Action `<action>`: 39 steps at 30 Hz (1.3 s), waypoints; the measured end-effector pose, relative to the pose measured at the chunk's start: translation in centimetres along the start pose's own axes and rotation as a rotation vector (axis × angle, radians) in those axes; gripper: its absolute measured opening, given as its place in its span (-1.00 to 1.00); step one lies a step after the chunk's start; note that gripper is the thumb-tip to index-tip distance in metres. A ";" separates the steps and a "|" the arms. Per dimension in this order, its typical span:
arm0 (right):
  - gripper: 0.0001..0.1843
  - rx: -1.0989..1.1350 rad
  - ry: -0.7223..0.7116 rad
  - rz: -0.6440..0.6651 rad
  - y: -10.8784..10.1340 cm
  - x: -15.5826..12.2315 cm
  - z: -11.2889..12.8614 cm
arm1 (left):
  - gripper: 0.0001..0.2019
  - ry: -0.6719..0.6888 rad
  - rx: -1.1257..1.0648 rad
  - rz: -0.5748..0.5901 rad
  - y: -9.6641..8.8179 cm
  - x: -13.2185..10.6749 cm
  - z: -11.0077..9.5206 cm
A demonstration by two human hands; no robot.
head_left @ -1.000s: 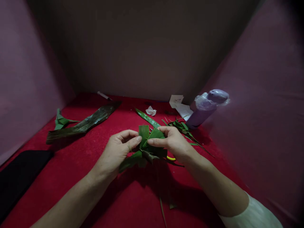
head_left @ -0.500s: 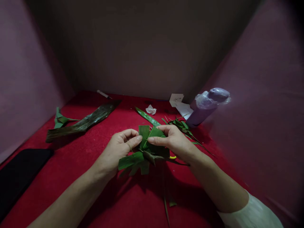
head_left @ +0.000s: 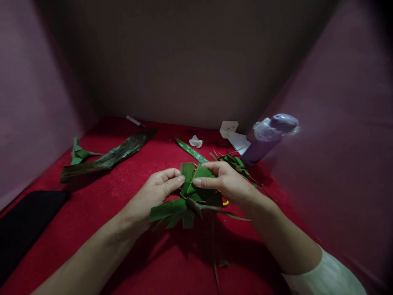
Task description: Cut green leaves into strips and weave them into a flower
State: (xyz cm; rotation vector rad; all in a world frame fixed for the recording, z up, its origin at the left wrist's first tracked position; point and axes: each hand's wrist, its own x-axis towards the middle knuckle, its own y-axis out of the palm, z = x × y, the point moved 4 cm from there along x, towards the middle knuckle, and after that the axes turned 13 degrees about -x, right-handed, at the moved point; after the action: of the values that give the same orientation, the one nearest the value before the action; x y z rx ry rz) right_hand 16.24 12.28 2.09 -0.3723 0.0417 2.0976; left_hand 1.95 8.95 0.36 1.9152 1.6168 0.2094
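Note:
Both hands pinch a folded bundle of green leaf strips (head_left: 190, 192) above the red cloth (head_left: 129, 192). My left hand (head_left: 155, 194) grips its left side, thumb pressed on a folded strip. My right hand (head_left: 225, 182) holds the right side, thumb and fingers closed on the top fold. Loose strip ends fan out below the hands. A bit of yellow (head_left: 225, 203) shows under my right hand; I cannot make out what it is.
A long dark leaf (head_left: 107, 157) and a small folded green piece (head_left: 78, 155) lie at the left. A black flat object (head_left: 26, 223) sits at the lower left. Leaf scraps (head_left: 238, 164), a purple bottle (head_left: 265, 137), white papers (head_left: 233, 135), a crumpled tissue (head_left: 195, 142) and a pen (head_left: 134, 121) lie at the back.
The loose strip ends under the bundle have spread out and dropped lower. Both hands keep their grip and have barely shifted.

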 end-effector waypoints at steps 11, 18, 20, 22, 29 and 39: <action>-0.67 -0.027 -0.002 0.001 0.2 -0.2 0.2 | -0.90 -0.060 -0.088 0.110 0.0 0.0 0.4; -0.67 -0.006 -0.042 -0.034 0.4 -0.2 -0.1 | -0.86 -0.005 -0.023 0.030 -0.3 0.3 0.4; -0.66 0.003 -0.050 -0.051 0.5 -0.1 -0.3 | -0.85 0.025 0.011 -0.001 -0.3 0.3 0.3; -0.65 -0.008 -0.063 -0.060 0.4 -0.1 -0.3 | -0.84 0.053 0.030 -0.020 -0.3 0.3 0.1; -0.64 -0.112 -0.121 -0.014 -0.8 0.0 0.2 | -0.85 0.134 -0.003 -0.087 -0.4 0.0 -1.1; -0.65 -0.029 -0.115 -0.023 0.0 0.1 0.4 | -0.83 0.191 0.079 -0.133 -0.5 0.0 -1.5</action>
State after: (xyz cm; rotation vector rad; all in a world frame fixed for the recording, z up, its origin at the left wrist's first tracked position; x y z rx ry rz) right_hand 16.15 12.44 2.41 -0.2674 -0.0610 2.0951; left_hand 0.82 9.46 1.29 1.8846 1.8973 0.2847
